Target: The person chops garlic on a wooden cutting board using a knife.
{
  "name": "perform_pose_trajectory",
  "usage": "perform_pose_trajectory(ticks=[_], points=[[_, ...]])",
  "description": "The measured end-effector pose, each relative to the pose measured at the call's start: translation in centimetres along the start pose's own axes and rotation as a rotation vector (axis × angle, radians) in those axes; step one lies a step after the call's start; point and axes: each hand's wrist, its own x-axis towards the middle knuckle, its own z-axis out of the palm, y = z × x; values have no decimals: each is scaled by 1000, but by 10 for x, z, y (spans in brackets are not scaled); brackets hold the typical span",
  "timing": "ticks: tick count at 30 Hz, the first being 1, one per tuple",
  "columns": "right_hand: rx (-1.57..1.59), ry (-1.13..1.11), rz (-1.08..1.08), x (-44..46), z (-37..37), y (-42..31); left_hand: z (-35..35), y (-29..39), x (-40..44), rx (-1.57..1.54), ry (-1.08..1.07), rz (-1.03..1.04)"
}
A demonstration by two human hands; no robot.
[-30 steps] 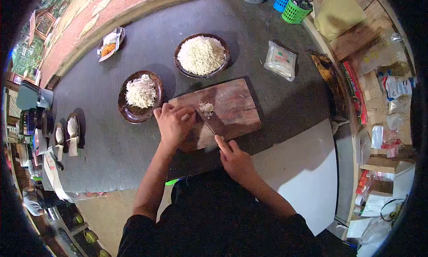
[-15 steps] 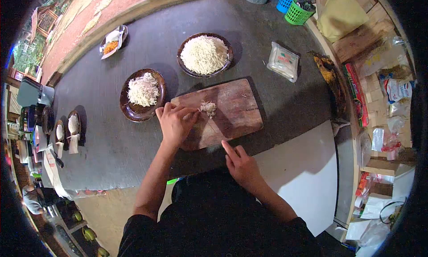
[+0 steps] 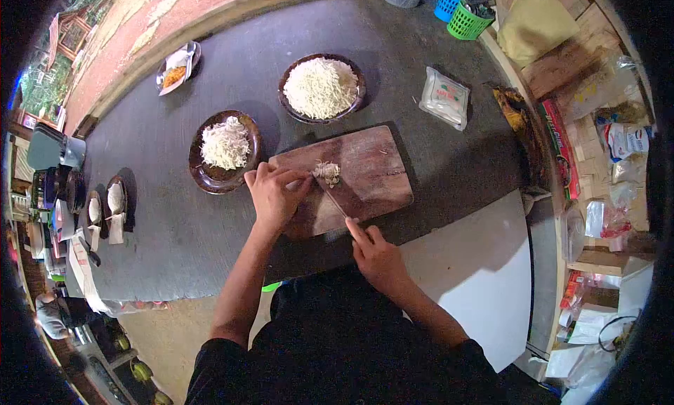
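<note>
Seeing, on the wooden cutting board [image 3: 375, 159], near its middle, a small heap of pale chopped pieces [image 3: 327, 172] (too small to name as a food); keeping the left hand [image 3: 276, 198] over the near-left part of the board, with fingertips drawn together beside the heap; cannot tell what, if anything, is pinched there. Closing the right hand [image 3: 379, 259] round the handle of a knife [image 3: 335, 201], just off the board's near edge, with the forefinger reaching along toward the blade; slanting that blade across the board, tip beside the heap. Noting beyond the board a dark dish [image 3: 362, 90] heaped with white shreds [image 3: 321, 87]; left of its far corner, a second dish [image 3: 210, 180] with a smaller mound [image 3: 226, 144]; right of its far side, a sealed packet [image 3: 445, 97].

Risking a nicked left fingertip, from resting so close to the edge or from pressing down off line; also risking scattered pieces, from sweeping the blade sideways through the loose heap.

Compared with half a second ago, finding the right hand slightly nearer the board; showing the blade darker and more plainly than the thin, faint line of then; seeing little change in the left hand, heap, dishes or packet.
</note>
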Motion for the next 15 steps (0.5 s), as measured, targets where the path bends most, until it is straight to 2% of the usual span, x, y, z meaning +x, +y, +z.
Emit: perform_pose_trajectory(ticks=[3, 5, 15], points=[[68, 13, 21, -11, -2, 5, 1, 1, 0, -26, 6, -8], [73, 104, -10, -15, 4, 10, 2, 1, 0, -58, 43, 8], [82, 41, -20, -6, 2, 3, 0, 0, -1, -38, 15, 11]])
